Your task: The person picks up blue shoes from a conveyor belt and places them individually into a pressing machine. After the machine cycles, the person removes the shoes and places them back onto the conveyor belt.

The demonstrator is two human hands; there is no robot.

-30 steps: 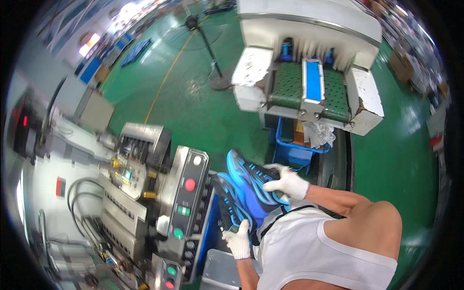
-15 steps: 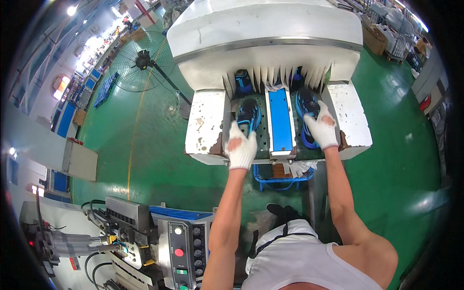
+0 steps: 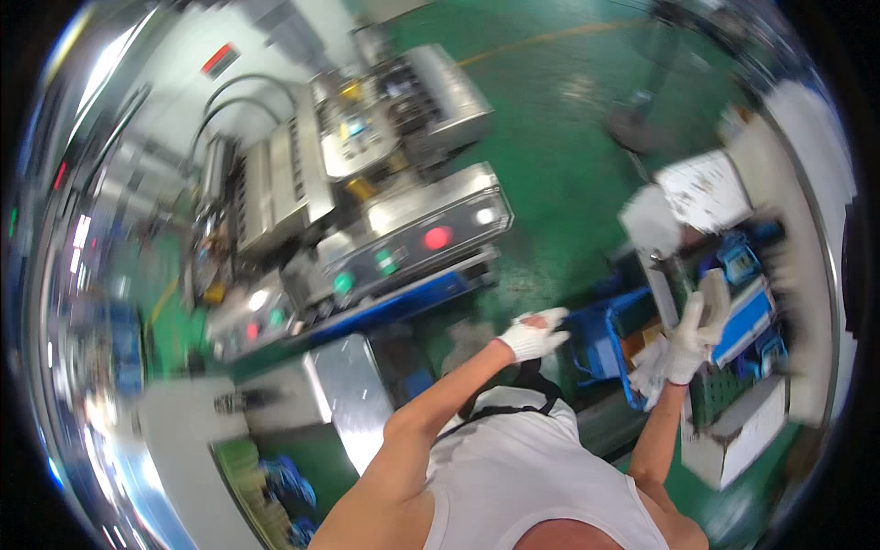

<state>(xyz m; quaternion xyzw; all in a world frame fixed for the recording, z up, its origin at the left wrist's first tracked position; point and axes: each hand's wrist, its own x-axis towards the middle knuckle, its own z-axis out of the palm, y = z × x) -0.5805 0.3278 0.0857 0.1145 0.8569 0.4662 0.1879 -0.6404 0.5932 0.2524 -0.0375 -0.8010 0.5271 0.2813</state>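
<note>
My left hand (image 3: 536, 336), in a white glove with a reddish bare patch, is raised in front of my waist. Its fingers are somewhat apart, with nothing visible in them. At the right, my gloved right hand (image 3: 689, 344) is closed around a greyish elongated thing (image 3: 716, 295), too blurred to name. That hand is over the mouth of the white conveyor machine (image 3: 729, 449). Inside the mouth, blue-and-dark shoes (image 3: 737, 260) stand on either side of a blue divider strip (image 3: 744, 321).
A machine with a button panel (image 3: 412, 243) stands at the left. Below it are a shiny metal surface (image 3: 353, 390) and a green tray (image 3: 240, 486) with blue shoes (image 3: 288, 484). A blue crate (image 3: 600, 344) sits under the conveyor mouth; a fan stand (image 3: 637, 124) is behind.
The view has swung left, bringing the button-panel machine up front. My left hand has left its shoe and come back to my waist. My right hand now holds a greyish thing at the conveyor mouth.
</note>
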